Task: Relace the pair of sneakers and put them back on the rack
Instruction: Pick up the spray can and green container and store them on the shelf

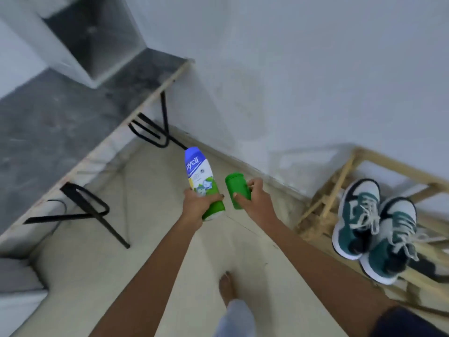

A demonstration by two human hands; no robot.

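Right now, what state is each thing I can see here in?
Powder bottle: uncapped, held upside down, base pointing away.
Green cap: off the bottle, held apart from it.
Left hand: grips the bottle near its green neck end.
Right hand: holds the cap.
Sneakers: laced, side by side on the rack, laces hanging loose.
Wooden rack: standing against the wall.
Table: standing on black metal legs.

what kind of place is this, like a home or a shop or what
Probably a room or entryway in a home. A wooden shoe rack against the white wall holds a pair of sneakers, a dark-topped table stands on the tiled floor, and the person is barefoot.
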